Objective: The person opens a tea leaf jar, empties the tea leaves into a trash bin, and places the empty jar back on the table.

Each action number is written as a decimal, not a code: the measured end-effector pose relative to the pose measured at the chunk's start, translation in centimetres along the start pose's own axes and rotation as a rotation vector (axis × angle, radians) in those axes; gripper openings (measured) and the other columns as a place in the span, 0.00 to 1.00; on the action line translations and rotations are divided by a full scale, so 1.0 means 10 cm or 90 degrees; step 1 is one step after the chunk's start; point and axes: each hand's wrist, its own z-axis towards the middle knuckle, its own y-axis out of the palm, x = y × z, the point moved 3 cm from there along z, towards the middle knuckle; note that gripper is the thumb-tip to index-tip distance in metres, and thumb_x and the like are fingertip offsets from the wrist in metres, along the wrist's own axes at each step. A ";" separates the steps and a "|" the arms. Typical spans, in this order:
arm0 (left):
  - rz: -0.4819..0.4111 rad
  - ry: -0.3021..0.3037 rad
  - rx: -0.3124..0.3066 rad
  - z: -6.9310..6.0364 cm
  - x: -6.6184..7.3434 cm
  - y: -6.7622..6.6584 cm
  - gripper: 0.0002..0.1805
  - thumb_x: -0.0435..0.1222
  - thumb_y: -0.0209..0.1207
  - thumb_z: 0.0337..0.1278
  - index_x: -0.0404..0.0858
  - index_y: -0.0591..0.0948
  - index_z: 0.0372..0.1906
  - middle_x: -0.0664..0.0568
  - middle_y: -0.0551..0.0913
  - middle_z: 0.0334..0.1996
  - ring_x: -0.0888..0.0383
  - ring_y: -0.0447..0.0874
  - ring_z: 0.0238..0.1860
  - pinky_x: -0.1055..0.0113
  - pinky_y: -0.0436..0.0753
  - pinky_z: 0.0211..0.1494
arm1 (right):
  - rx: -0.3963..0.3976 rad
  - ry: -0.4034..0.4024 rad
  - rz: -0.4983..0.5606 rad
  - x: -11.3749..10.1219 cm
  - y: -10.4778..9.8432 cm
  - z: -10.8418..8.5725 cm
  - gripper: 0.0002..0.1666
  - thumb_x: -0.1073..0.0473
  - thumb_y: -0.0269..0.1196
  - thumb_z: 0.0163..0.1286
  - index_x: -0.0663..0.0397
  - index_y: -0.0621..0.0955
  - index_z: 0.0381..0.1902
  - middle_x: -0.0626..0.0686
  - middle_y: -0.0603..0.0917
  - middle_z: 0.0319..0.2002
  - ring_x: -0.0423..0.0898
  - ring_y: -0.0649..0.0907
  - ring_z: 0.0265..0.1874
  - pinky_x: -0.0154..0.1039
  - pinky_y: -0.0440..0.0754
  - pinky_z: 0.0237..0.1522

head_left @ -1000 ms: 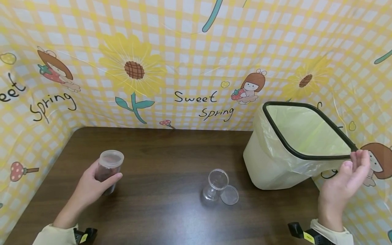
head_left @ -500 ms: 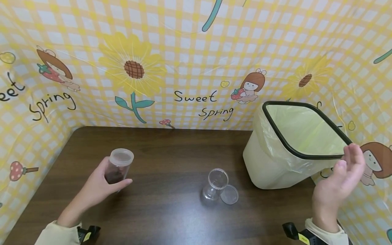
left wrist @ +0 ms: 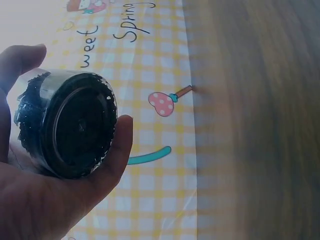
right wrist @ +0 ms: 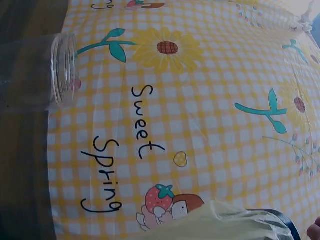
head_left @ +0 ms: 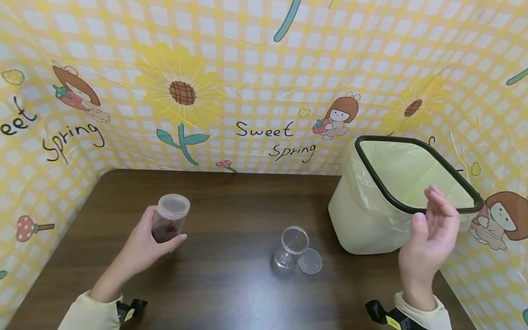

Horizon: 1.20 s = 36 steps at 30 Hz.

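My left hand (head_left: pixel 140 247) grips a clear jar (head_left: pixel 170 220) with a whitish, see-through top, above the left part of the table. Dark, coarse bits lie in its lower part; in the left wrist view the jar's round base (left wrist: pixel 80 127) faces the camera, with thumb and fingers around it. A second clear jar (head_left: pixel 285 256) stands mid-table, its round mouth facing up. Beside its foot a clear round lid (head_left: pixel 310 262) lies flat. My right hand (head_left: pixel 426 252) holds nothing, its fingers raised and slightly bent in front of the bin. Fingertips (right wrist: pixel 314 232) just show in the right wrist view.
A pale bin (head_left: pixel 350 224) with a dark rim and a thin bag liner (head_left: pixel 367 183) stands at the back right of the brown wooden table (head_left: pixel 231 206). Yellow checked sheeting (head_left: pixel 255 82) covers the back and sides.
My left hand has moved right with the jar, which has come up a little. My right hand has come left from the bin's right front corner. The standing jar, lid and bin have stayed put.
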 end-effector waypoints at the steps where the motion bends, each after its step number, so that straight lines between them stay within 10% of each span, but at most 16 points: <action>1: -0.002 0.001 0.003 0.01 0.02 0.01 0.39 0.36 0.77 0.48 0.33 0.67 0.61 0.40 0.81 0.55 0.75 0.73 0.51 0.72 0.69 0.53 | -0.008 -0.004 0.008 -0.01 0.03 -0.02 0.21 0.77 0.53 0.61 0.73 0.77 0.53 0.63 0.77 0.57 0.59 0.73 0.63 0.44 0.60 0.75; 23: -0.083 0.086 -0.055 0.09 0.34 0.31 0.36 0.34 0.79 0.46 0.39 0.72 0.60 0.51 0.83 0.54 0.64 0.80 0.52 0.77 0.70 0.56 | -0.175 -0.059 0.072 -0.14 0.43 -0.42 0.14 0.73 0.61 0.65 0.83 0.76 0.46 0.64 0.81 0.55 0.56 0.79 0.60 0.43 0.68 0.70; 36: -0.106 0.117 -0.072 0.12 0.52 0.48 0.36 0.35 0.80 0.44 0.43 0.74 0.60 0.56 0.84 0.51 0.60 0.80 0.51 0.64 0.75 0.55 | -0.306 0.029 0.090 0.06 0.62 -0.74 0.24 0.84 0.49 0.61 0.84 0.71 0.57 0.65 0.77 0.61 0.58 0.74 0.66 0.45 0.65 0.72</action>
